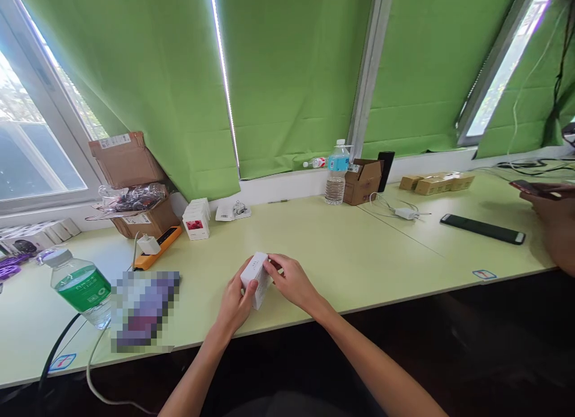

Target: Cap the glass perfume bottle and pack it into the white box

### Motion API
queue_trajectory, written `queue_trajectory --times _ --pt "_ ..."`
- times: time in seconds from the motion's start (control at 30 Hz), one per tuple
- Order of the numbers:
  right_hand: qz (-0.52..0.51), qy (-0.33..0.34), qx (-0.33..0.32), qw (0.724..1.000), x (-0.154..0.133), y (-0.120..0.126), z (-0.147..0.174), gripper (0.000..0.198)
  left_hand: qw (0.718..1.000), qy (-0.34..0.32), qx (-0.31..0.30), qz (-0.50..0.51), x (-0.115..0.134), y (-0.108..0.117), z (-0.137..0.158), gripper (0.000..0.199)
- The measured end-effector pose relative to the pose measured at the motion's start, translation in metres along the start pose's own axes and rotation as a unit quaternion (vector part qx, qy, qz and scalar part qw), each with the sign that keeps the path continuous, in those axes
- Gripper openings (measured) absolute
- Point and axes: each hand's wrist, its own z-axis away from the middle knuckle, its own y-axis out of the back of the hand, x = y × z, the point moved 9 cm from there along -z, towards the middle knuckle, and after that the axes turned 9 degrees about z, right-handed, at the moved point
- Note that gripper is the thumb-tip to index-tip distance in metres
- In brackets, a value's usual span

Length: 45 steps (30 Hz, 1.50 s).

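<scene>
Between my two hands is a small white box [259,280], tilted, just above or on the table near its front edge. My left hand [236,297] grips the box from its left side, with the thumb on the near face. The fingers of my right hand [287,277] are bent against the box's upper right edge. Small print shows on the box's top end; I cannot read it. Beyond my hands, to the left, stands a row of similar white boxes [196,219], the front one with a red picture.
A water bottle with a green label [85,288] and a blurred-out item [146,312] lie left. Behind are an orange power strip [158,248], cardboard boxes [150,219] and a large bottle [336,174]. On the right, a black phone [483,228] lies near another person's hand [550,210].
</scene>
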Motion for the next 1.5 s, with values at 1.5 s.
queue_trajectory --times 1.5 --pt "-0.049 -0.046 -0.141 0.988 0.026 -0.002 0.0 0.027 0.999 0.04 0.002 -0.013 -0.015 -0.005 -0.005 0.057"
